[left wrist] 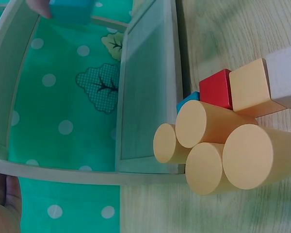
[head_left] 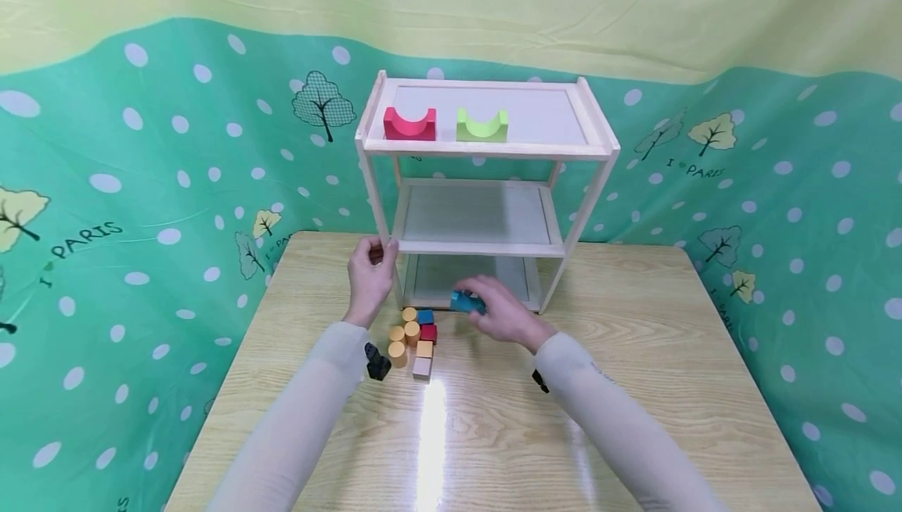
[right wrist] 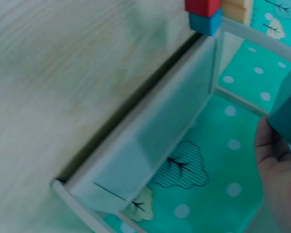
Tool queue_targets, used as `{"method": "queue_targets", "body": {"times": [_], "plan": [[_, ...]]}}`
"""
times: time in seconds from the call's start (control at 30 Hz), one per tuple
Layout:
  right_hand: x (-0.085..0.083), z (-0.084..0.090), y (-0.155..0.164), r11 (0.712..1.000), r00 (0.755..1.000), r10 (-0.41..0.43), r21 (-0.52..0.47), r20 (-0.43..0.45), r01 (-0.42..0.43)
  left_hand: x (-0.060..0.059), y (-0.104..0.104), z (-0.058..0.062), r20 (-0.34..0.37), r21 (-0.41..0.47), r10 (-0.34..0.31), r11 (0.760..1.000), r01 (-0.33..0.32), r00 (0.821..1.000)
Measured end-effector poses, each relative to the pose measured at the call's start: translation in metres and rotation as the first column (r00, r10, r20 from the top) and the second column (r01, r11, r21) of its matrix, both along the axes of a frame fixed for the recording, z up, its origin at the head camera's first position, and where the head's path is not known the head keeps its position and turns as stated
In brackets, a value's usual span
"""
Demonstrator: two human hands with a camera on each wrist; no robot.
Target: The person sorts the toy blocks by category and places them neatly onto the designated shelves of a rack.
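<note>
One teal wooden block (head_left: 467,302) pinched in my right grip (head_left: 502,313); three-tier pale wooden shelf unit's (head_left: 486,150) bottom opening lies directly ahead. Left grip (head_left: 370,273) clasps its front-left post.

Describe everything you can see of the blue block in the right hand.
The blue block is a small teal-blue piece, apparently painted wood with flat faces and crisp edges. The right hand grips it from above, fingers covering much of it, so its full shape cannot be told. It is held just in front of the wooden shelf's bottom tier, near the table; whether it touches either is unclear.
</note>
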State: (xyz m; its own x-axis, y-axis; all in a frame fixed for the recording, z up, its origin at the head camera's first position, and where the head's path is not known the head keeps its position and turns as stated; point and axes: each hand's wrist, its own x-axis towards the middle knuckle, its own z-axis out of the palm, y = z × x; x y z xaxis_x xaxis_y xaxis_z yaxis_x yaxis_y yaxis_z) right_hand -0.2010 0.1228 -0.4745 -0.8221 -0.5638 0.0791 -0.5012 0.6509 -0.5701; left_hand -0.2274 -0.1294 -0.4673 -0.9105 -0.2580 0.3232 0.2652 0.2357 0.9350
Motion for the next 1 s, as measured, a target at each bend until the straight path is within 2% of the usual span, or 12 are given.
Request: {"method": "queue_targets", "body": {"times": [0.47,0.53,0.8,1.0], "plan": [[0.012,0.049,0.01,0.993,0.985,0.116,0.0,-0.131,-0.117,0.001,0.0,0.002,-0.001,0.001,-0.005,1.0,0.005,1.0],[0.013,0.054,0.012,0.992,0.983,0.126,0.003,-0.135,-0.126,0.0,0.0,0.002,0.017,0.007,-0.01,1.0,0.01,1.0],[0.018,0.069,0.021,0.984,0.969,0.172,-0.024,-0.176,-0.179,0.001,0.001,0.001,-0.004,-0.005,0.003,1.0,-0.003,1.0],[0.021,0.081,0.029,0.979,0.954,0.198,0.0,-0.227,-0.203,0.0,0.002,0.001,-0.006,-0.009,0.004,1.0,-0.004,1.0]]}}
